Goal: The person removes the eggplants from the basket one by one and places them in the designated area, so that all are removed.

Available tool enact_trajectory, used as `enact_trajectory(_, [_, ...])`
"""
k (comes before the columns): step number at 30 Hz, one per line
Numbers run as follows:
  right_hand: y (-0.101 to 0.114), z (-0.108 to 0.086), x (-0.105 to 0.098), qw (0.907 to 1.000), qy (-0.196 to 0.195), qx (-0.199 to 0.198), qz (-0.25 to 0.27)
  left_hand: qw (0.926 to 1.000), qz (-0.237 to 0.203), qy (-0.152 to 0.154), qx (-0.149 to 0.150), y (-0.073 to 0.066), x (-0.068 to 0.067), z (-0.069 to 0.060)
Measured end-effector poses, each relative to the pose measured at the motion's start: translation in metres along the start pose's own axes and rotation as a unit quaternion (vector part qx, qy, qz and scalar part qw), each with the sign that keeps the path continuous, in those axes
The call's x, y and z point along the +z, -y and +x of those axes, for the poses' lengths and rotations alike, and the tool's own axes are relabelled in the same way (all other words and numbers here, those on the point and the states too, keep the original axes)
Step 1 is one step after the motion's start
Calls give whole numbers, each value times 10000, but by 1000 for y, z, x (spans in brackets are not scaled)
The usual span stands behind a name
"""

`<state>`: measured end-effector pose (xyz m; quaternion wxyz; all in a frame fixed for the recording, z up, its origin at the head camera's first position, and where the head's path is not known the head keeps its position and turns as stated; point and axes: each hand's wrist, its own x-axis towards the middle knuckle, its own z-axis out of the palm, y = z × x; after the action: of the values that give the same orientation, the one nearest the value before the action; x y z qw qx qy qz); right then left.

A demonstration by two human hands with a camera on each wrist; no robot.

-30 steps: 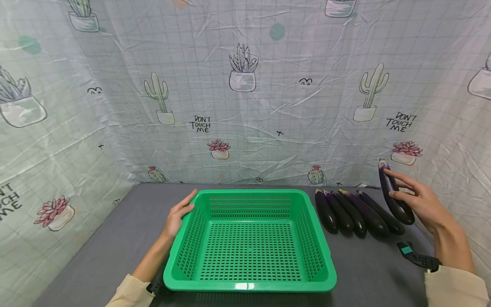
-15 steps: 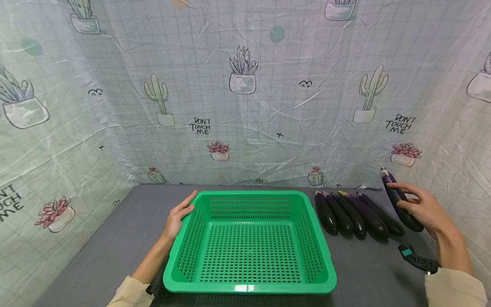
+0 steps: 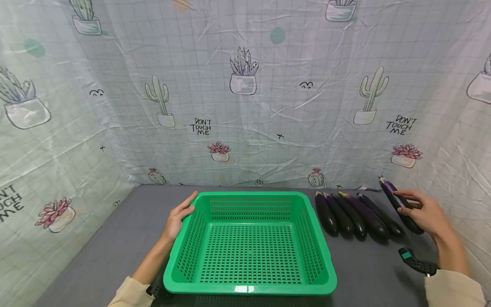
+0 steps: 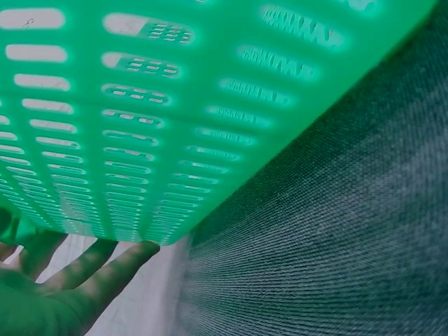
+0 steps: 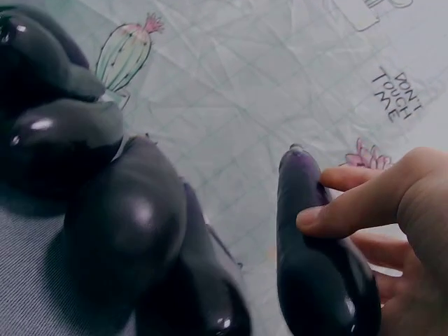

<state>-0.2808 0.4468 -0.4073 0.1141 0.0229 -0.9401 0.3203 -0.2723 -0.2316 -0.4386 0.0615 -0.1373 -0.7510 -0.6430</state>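
A dark purple eggplant (image 3: 397, 200) is pinched between the thumb and fingers of my right hand (image 3: 423, 212), its stem end tilted up toward the back. In the right wrist view the thumb presses on the near side of this eggplant (image 5: 308, 259). My left hand (image 3: 175, 219) holds the left rim of a green plastic basket (image 3: 250, 289). From the left wrist view, fingertips (image 4: 136, 253) touch the outer side of the slotted basket wall (image 4: 140, 84). Nothing lies inside the basket.
Several eggplants (image 3: 367, 215) lie side by side on the dark grey table (image 3: 368, 273), between the basket's right side and my right hand. A patterned cloth (image 3: 268, 111) hangs behind the table and along both sides.
My right hand has lowered the eggplant toward the table, shifting it slightly right and nearer the end of the row. The left hand and basket have stayed put.
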Motion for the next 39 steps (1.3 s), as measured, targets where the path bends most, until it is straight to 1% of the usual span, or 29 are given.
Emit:
enact_trajectory(5, [-6, -3, 3, 9997, -16, 194, -149, 9999, 127, -10, 30, 2, 0, 0])
enact_trajectory(9, [-10, -4, 5, 9995, -2, 275, -153, 9999, 109, 10, 41, 3, 0, 1])
enact_trajectory(14, [-14, -3, 8, 9989, -232, 316, -238, 10000, 58, 4, 61, 3, 1, 2])
enact_trajectory(20, [-18, -6, 9, 9985, -264, 462, -113, 9998, 174, -35, 60, 2, 1, 3])
enact_trajectory(26, [-17, -5, 10, 9984, -91, 369, -416, 9999, 123, 44, 60, 2, -1, 2])
enact_trajectory(28, [-16, -4, 10, 9983, -40, 343, -474, 9998, 168, 15, 74, 2, -1, 1])
enact_trajectory(32, [-15, -3, 12, 9986, 4, 296, -438, 9996, 264, -52, 88, 2, -2, 0])
enact_trajectory(36, [-18, -3, 13, 9990, 29, 243, -374, 9996, 250, -3, 93, 2, -2, 1])
enact_trajectory(39, [-20, -3, 14, 9991, 84, 208, -365, 9995, 293, -24, 66, 2, -2, 1])
